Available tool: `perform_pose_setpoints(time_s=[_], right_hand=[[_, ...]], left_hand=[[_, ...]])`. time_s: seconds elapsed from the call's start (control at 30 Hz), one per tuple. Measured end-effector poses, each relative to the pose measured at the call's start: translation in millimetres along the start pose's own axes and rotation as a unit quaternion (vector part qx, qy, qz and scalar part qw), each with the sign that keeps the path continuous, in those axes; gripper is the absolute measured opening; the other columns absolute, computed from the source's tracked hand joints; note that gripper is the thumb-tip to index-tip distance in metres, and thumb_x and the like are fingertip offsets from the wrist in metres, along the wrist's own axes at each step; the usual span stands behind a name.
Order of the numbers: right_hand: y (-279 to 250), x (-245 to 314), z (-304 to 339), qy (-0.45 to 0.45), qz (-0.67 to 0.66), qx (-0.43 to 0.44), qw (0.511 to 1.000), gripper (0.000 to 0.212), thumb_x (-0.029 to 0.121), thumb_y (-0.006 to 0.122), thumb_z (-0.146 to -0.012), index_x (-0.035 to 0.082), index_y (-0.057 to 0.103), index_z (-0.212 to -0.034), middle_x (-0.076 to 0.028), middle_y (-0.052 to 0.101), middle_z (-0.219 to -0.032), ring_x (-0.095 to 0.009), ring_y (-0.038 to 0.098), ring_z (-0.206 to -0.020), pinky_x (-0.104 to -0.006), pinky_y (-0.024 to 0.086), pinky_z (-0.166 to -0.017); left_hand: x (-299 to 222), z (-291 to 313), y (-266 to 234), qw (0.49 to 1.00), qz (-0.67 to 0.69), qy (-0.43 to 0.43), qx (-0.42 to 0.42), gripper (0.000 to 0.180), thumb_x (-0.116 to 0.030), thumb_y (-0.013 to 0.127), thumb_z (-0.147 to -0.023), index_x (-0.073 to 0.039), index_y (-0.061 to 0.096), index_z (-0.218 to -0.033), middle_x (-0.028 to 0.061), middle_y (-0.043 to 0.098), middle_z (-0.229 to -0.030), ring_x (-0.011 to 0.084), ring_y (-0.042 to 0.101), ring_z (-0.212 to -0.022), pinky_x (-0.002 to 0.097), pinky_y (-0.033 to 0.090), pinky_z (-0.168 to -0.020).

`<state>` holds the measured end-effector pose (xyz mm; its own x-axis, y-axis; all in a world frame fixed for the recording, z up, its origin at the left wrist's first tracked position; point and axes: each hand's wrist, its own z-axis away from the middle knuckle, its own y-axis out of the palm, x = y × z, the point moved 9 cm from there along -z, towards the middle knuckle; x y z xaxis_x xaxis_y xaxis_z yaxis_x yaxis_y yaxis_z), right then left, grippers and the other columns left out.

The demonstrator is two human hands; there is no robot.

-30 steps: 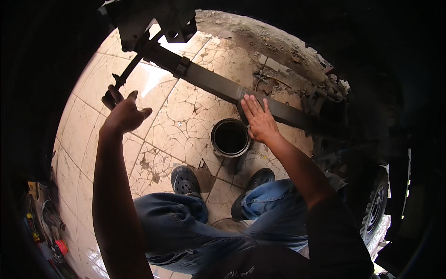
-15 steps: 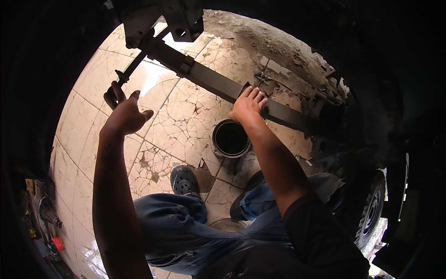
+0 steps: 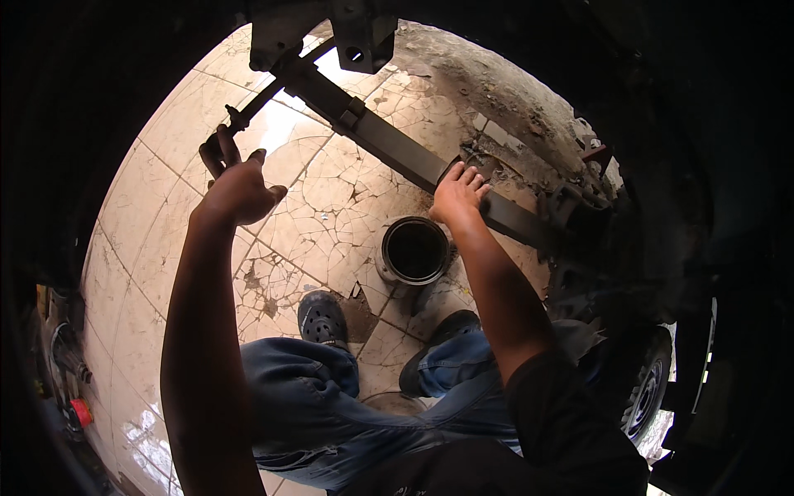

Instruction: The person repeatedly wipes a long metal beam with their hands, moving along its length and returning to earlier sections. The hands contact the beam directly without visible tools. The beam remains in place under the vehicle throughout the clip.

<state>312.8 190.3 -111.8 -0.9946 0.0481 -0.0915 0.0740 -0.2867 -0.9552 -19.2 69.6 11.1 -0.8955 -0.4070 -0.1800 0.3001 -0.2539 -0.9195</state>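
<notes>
Your right hand (image 3: pixel 461 194) lies on a long, dark grey beam (image 3: pixel 401 155), its fingers reaching over the top, nearly straight and slightly spread. A thin dark edge shows beside them, but what it belongs to cannot be told. The beam, square-edged and apparently metal, slants from the upper left down to the right in front of you, smooth and dull along its middle, with a blocky collar (image 3: pixel 351 113) around its upper stretch. Your left hand (image 3: pixel 240 192) is at the end of a slim, dark rod (image 3: pixel 263 97), fingers bent and thumb held apart; whether they grip it, you cannot tell from this view. Above, an angular bracket (image 3: pixel 376 51) with a round hole stands in shadow. Below the beam, a round, open can (image 3: pixel 392 274) with a pale rim and dark interior sits on the floor (image 3: pixel 318 178), whose glossy cream tiles are webbed with cracks. Beyond lies a strip of rough, grey-brown rubble (image 3: pixel 496 76); at lower right, a chunky-treaded tyre (image 3: pixel 635 405) stands in the gloom.
</notes>
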Motion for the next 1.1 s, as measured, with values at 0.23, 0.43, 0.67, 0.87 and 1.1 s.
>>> perform_pose_setpoints(time_s=[0.23, 0.43, 0.67, 0.87, 1.1], right_hand=[[10, 24, 30, -0.048, 0.001, 0.0, 0.999, 0.111, 0.025, 0.076, -0.072, -0.008, 0.005, -0.151, -0.032, 0.012, -0.157, -0.044, 0.014, -0.146, -0.0545, 0.01, -0.119], [11, 10, 2, -0.003, -0.032, -0.024, 0.999, 0.107, 0.022, 0.074, -0.074, -0.007, 0.006, -0.152, -0.03, 0.012, -0.158, -0.044, 0.014, -0.147, -0.0552, 0.008, -0.119], [2, 11, -3, -0.025, -0.027, -0.062, 0.997, 0.078, 0.02, 0.054, -0.09, -0.005, 0.014, -0.152, -0.031, 0.019, -0.155, -0.047, 0.02, -0.144, -0.0569, 0.01, -0.118], [16, 29, 20, -0.044, -0.05, -0.069, 0.995, 0.087, 0.019, 0.06, -0.084, -0.007, 0.012, -0.152, -0.033, 0.015, -0.155, -0.049, 0.017, -0.144, -0.0569, 0.009, -0.118], [4, 7, 4, -0.068, -0.031, -0.066, 0.995, 0.089, 0.016, 0.061, -0.081, -0.005, 0.011, -0.152, -0.031, 0.014, -0.157, -0.046, 0.016, -0.145, -0.0573, 0.008, -0.118]], left_hand=[[12, -6, 4, 1.0, 0.008, 0.003, 0.024, 0.075, -0.034, 0.068, -0.088, -0.001, 0.036, -0.147, 0.0347, -0.019, -0.153, 0.0453, -0.015, -0.145, 0.0426, 0.026, -0.116], [3, -1, 0, 0.998, -0.046, 0.022, -0.034, 0.075, -0.035, 0.072, -0.085, 0.0, 0.041, -0.144, 0.0361, -0.015, -0.154, 0.0544, -0.015, -0.141, 0.0507, 0.018, -0.117], [5, -9, 6, 1.0, -0.027, -0.016, -0.002, 0.084, -0.037, 0.07, -0.086, 0.001, 0.029, -0.149, 0.0335, -0.027, -0.152, 0.0617, -0.022, -0.136, 0.0597, 0.016, -0.115], [-2, -12, 8, 0.998, -0.053, -0.036, 0.019, 0.089, -0.038, 0.069, -0.087, 0.004, 0.023, -0.15, 0.0384, -0.029, -0.148, 0.0619, -0.028, -0.133, 0.062, 0.016, -0.113], [-5, -27, 19, 0.998, 0.0, 0.002, 0.07, 0.085, -0.035, 0.066, -0.089, 0.009, 0.022, -0.148, 0.0454, -0.024, -0.144, 0.0567, -0.002, -0.142, 0.0479, 0.024, -0.115]])
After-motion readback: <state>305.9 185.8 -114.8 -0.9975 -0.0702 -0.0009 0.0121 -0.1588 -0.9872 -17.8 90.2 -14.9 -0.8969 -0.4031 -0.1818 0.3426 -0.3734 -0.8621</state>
